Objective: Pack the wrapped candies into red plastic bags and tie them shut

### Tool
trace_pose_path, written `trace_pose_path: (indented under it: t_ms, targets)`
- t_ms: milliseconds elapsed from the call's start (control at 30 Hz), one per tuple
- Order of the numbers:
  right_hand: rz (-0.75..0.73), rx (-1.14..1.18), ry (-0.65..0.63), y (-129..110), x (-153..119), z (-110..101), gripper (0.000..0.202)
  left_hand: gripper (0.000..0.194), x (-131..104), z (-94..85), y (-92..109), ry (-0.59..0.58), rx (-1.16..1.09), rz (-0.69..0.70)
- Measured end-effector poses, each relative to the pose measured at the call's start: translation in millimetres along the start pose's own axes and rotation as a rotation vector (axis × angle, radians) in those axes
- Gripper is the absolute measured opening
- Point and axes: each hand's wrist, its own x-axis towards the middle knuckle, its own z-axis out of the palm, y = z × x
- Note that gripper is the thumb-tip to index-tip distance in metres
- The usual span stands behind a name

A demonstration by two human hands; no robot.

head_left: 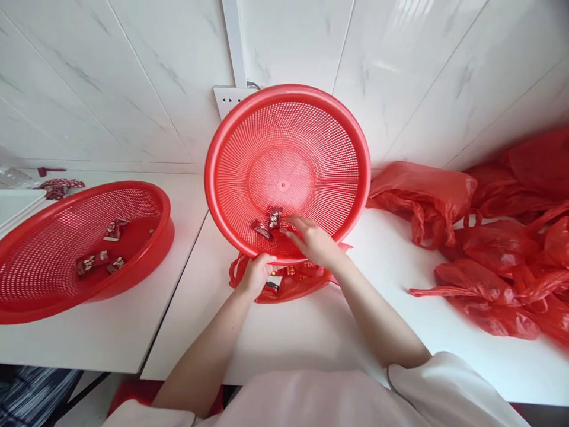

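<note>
A red plastic mesh basket (287,92) is tipped up in front of me, its mouth facing me. My left hand (258,275) grips the near rim with the fingers bent over it. Inside the basket, my right hand (313,238) has its fingers apart beside some small dark-red wrapped sweets. One wrapped sweet (275,217) lies right by its fingertips, and another (261,229) rests a little to the left. Below the rim is an opened red plastic bag (293,289) with some packaged items in it, partly hidden by the basket and my left hand.
To the left, a second red basket (166,219) leans with several wrapped sweets in it. Filled red plastic bags (498,279) pile up on the right of the white table (355,350). A power socket (229,98) is on the tiled wall behind, and a gap splits the tabletops.
</note>
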Motion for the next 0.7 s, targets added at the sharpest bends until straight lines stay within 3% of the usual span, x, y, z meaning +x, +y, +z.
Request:
trace_pose_path:
  t_ms: [167,400,567,700]
  targets:
    - [-0.111,-0.017,-0.176,-9.3,-2.1,8.1,0.051,0.046,-4.3,8.4,-12.8,-0.043,-0.008,-0.056]
    - [0.025,-0.002,-0.14,-1.5,-1.3,10.2,0.045,0.038,-2.1,8.5,-9.8,-0.072,-0.057,-0.104]
    - [0.19,0.314,-0.051,4.6,0.9,-1.7,0.031,0.036,1.3,4.5,-1.4,-0.016,-0.028,-0.06]
    - [0.237,0.569,-0.073,11.7,1.9,-11.1,0.034,0.035,5.8,-3.0,5.8,0.059,-0.016,0.011]
